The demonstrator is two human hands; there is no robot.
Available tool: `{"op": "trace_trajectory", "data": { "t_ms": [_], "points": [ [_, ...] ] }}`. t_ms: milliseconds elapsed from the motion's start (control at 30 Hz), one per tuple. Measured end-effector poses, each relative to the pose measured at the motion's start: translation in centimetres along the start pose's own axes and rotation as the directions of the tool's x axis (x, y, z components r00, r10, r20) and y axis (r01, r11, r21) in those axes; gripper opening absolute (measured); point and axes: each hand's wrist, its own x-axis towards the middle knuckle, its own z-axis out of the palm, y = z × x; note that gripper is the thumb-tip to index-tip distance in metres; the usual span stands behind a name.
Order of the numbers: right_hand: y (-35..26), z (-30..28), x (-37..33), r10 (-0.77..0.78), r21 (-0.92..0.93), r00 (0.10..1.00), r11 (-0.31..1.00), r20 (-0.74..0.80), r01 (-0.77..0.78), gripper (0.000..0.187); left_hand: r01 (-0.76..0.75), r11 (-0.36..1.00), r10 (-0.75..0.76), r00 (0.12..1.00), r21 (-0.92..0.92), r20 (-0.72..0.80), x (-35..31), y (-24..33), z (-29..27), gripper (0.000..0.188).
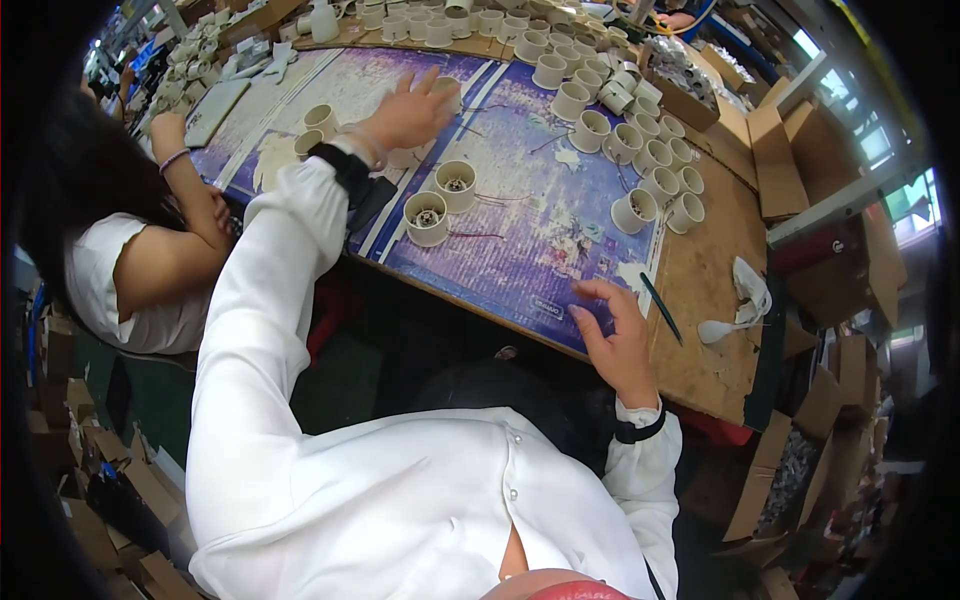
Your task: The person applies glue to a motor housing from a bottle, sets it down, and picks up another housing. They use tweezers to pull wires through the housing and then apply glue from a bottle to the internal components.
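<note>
My left hand reaches out over the far part of the purple mat, its fingers spread beside a cream round cup. The fingertips overlap the cup's near side; its thumb is hidden. Part of another cream cup shows under my left wrist. Nearer to me, two cream cups stand upright, with small parts inside and thin dark red wires trailing right. At the mat's front edge my right hand hovers empty, thumb and forefinger apart. A dark green pen-like stick lies to its right.
Many cream cups crowd the far right of the table. Two more cups stand at left, near a seated person's arm. A white plastic piece lies on the bare brown board. Cardboard boxes flank the table.
</note>
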Motion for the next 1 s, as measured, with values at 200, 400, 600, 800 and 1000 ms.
{"op": "trace_trajectory", "data": {
  "t_ms": [200,400,600,800,1000],
  "points": [
    [1.3,-0.9,-1.9,0.017,0.009,1.0,1.0,0.025,-0.017,0.024,-0.075,0.983,0.053,0.99,0.17,0.132,-0.4,0.6,1.7,0.05],
    [1.9,-0.4,-2.6,0.077,0.081,0.996,0.994,0.042,-0.08,0.024,0.125,0.98,-0.141,0.985,0.157,0.099,-2.3,-0.5,0.9,0.052],
    [2.3,0.0,-2.8,0.089,0.113,0.995,0.989,0.039,-0.093,0.024,0.114,0.983,-0.128,0.987,0.141,0.099,-3.8,-5.6,1.1,0.045],
    [3.2,-0.1,-3.7,0.097,0.097,0.995,0.99,0.037,-0.1,0.023,0.088,0.989,-0.107,0.981,0.122,0.161,-5.4,-6.9,-1.3,0.04],
    [2.7,0.2,-3.6,0.113,0.092,0.992,0.989,0.059,-0.118,0.023,0.044,0.988,-0.049,0.998,0.147,0.032,-6.9,-6.7,-1.9,0.036]
  ]
}}
